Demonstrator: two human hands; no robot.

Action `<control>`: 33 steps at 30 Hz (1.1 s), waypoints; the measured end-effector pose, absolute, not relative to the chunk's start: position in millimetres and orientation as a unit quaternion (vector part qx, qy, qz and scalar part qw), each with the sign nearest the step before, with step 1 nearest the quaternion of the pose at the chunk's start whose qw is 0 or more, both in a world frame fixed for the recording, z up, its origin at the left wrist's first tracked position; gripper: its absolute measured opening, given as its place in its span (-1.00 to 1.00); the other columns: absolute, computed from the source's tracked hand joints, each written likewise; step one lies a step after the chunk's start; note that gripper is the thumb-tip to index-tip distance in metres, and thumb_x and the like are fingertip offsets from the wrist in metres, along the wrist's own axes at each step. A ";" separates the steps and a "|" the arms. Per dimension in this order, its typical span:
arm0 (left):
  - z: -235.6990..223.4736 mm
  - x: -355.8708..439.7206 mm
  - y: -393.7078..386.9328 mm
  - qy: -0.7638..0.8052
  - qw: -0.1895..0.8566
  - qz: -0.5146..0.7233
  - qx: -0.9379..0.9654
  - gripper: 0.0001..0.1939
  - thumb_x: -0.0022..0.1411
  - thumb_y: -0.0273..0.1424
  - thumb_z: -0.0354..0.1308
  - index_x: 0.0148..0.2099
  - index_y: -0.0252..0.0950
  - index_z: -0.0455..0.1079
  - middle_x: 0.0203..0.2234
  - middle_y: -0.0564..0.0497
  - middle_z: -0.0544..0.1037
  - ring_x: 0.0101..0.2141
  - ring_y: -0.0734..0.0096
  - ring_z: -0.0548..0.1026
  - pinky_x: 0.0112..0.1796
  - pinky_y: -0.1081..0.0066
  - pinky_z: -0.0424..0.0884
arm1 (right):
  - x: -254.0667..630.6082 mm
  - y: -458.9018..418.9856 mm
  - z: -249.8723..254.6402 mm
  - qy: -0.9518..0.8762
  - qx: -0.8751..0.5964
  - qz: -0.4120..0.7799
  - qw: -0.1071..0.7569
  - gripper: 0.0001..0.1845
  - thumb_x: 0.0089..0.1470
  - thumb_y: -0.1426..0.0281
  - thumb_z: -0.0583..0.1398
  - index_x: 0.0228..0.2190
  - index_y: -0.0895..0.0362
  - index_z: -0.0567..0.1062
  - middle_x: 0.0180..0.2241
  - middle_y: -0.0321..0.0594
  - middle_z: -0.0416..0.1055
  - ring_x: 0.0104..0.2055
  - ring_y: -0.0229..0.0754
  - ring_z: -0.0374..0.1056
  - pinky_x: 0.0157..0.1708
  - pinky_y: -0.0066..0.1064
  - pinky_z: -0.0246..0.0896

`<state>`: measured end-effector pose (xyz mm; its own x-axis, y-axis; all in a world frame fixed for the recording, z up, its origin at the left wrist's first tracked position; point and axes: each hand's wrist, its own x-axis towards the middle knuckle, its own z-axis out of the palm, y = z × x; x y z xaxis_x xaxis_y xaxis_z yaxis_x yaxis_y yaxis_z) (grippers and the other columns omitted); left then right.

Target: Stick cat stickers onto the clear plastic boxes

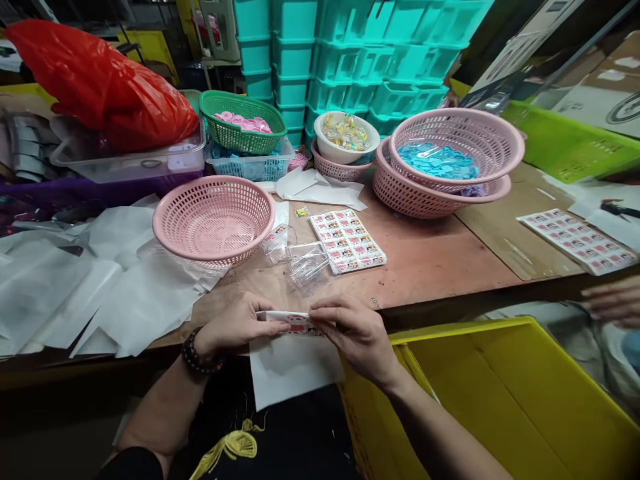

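Left hand (239, 327) and right hand (356, 328) both pinched shut on one narrow sticker strip (295, 323), each at one end, held flat at the near edge of the wooden table (440, 257), over a white backing sheet (293, 370) hanging off that edge. Beaded bracelet (200, 357) on left wrist

Doing it well, my read: keep the strip taut between the thumbs, grip by the margins so prints stay clean, peel slow and low so the thin liner doesn't tear or curl

Just beyond the hands: crumpled clear plastic bags (305, 263), glossy, crinkly. Beside them a full sticker sheet (347, 240), grid of small red-white labels. Left of that an empty pink basket (214, 219), round, rigid perforated plastic, sitting on loose white liner sheets (120, 293), thin, matte

Further back: stacked pink baskets (440, 190) with blue plastic pieces (437, 161), white bowl (347, 137) of wrapped candies, green basket (243, 123) with pink rings, red plastic bag (100, 83), teal crates (360, 53)

Right: yellow bin (500, 393), smooth walls, below the table edge; second sticker sheet (580, 240); another person's hand (615, 301) at frame edge
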<state>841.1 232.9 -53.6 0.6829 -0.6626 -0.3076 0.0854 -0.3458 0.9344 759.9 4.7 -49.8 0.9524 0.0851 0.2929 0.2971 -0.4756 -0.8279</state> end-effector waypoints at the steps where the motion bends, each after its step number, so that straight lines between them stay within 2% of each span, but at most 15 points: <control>1: -55.7 843.2 231.8 -0.191 0.546 -0.370 0.727 -0.71 0.06 -0.19 0.35 -0.33 -0.35 0.64 -0.53 -0.03 0.61 -0.54 0.45 0.46 -0.54 0.51 0.31 | 756.1 4.6 -50.8 -0.144 -0.856 -0.169 0.466 -0.84 0.14 0.34 0.24 -0.33 -0.07 0.66 -0.25 -0.17 0.57 -0.19 -0.09 0.45 -0.16 -0.19 0.39; 3: -60.6 847.5 229.6 -0.188 0.555 -0.422 0.692 -0.73 0.03 -0.22 0.38 -0.35 -0.36 0.63 -0.54 -0.03 0.61 -0.54 0.45 0.47 -0.52 0.50 0.33 | 751.0 1.3 -49.4 -0.164 -0.841 -0.250 0.452 -0.85 0.11 0.36 0.26 -0.36 -0.12 0.66 -0.21 -0.16 0.56 -0.13 -0.05 0.44 -0.12 -0.13 0.38; 5: -64.8 849.2 226.3 -0.198 0.543 -0.445 0.685 -0.75 0.04 -0.24 0.37 -0.33 -0.35 0.63 -0.52 -0.05 0.62 -0.52 0.41 0.49 -0.50 0.48 0.37 | 753.3 -7.3 -43.2 -0.098 -0.808 -0.262 0.519 -0.89 0.12 0.29 0.26 -0.38 -0.07 0.63 -0.26 -0.14 0.55 -0.17 -0.06 0.44 -0.14 -0.13 0.38; 8: -65.0 842.2 218.8 -0.291 0.492 -0.356 0.739 -0.82 0.16 -0.29 0.30 -0.27 -0.29 0.63 -0.38 -0.06 0.66 -0.36 0.31 0.57 -0.33 0.40 0.47 | 775.1 -27.1 -31.3 0.033 -0.773 -0.143 0.618 -0.80 0.08 0.17 0.29 -0.40 0.04 0.54 -0.37 -0.17 0.51 -0.30 -0.11 0.42 -0.23 -0.20 0.37; 11: -58.9 825.8 210.4 -0.402 0.399 -0.199 0.800 -0.88 0.24 -0.37 0.24 -0.23 -0.20 0.62 -0.09 -0.09 0.61 -0.09 0.19 0.54 -0.03 0.21 0.43 | 808.9 -44.0 -27.3 0.024 -0.781 0.027 0.623 -0.65 -0.05 0.09 0.35 -0.45 0.11 0.46 -0.45 -0.26 0.42 -0.38 -0.21 0.33 -0.30 -0.30 0.28; 13: -54.8 814.6 206.2 -0.424 0.332 -0.122 0.834 -0.88 0.25 -0.40 0.22 -0.23 -0.16 0.60 0.08 -0.10 0.51 0.05 0.09 0.45 0.07 0.07 0.36 | 828.7 -49.0 -29.4 -0.005 -0.788 0.090 0.609 -0.59 -0.09 0.05 0.35 -0.48 0.12 0.42 -0.49 -0.32 0.36 -0.41 -0.25 0.26 -0.32 -0.34 0.22; 16: -52.6 804.0 202.2 -0.418 0.266 -0.063 0.866 -0.88 0.26 -0.43 0.21 -0.21 -0.14 0.58 0.22 -0.11 0.37 0.12 0.02 0.37 0.06 -0.02 0.35 | 847.8 -49.9 -34.0 -0.040 -0.811 0.134 0.568 -0.60 -0.06 0.05 0.31 -0.51 0.13 0.38 -0.52 -0.36 0.29 -0.43 -0.28 0.20 -0.35 -0.37 0.14; 19: -54.5 801.3 200.2 -0.411 0.251 -0.040 0.875 -0.86 0.28 -0.45 0.19 -0.21 -0.14 0.57 0.29 -0.10 0.27 0.06 0.05 0.38 -0.01 0.00 0.39 | 855.9 -49.9 -37.5 -0.059 -0.829 0.163 0.531 -0.67 0.00 0.13 0.27 -0.49 0.13 0.39 -0.50 -0.32 0.33 -0.41 -0.27 0.22 -0.36 -0.37 0.13; 25: -61.4 803.9 198.4 -0.407 0.251 -0.041 0.877 -0.88 0.27 -0.44 0.20 -0.25 -0.16 0.56 0.32 -0.09 0.21 -0.03 0.10 0.38 -0.07 0.05 0.41 | 859.1 -51.3 -45.6 -0.073 -0.823 0.175 0.535 -0.77 0.05 0.24 0.24 -0.47 0.12 0.38 -0.44 -0.24 0.43 -0.35 -0.19 0.33 -0.31 -0.34 0.22; 33: -67.0 805.2 198.3 -0.417 0.250 -0.045 0.873 -0.88 0.28 -0.44 0.19 -0.25 -0.19 0.56 0.38 -0.11 0.11 -0.03 0.07 0.37 -0.10 0.04 0.41 | 859.3 -50.4 -47.2 -0.076 -0.834 0.165 0.520 -0.78 0.07 0.25 0.24 -0.46 0.12 0.40 -0.45 -0.25 0.44 -0.37 -0.21 0.33 -0.33 -0.36 0.22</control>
<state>805.2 198.3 -67.0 0.6488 -0.7498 0.1301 -0.7047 -0.5275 0.4745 859.3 -50.4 -47.2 0.9341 0.2983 -0.1961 -0.0448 -0.4471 -0.8934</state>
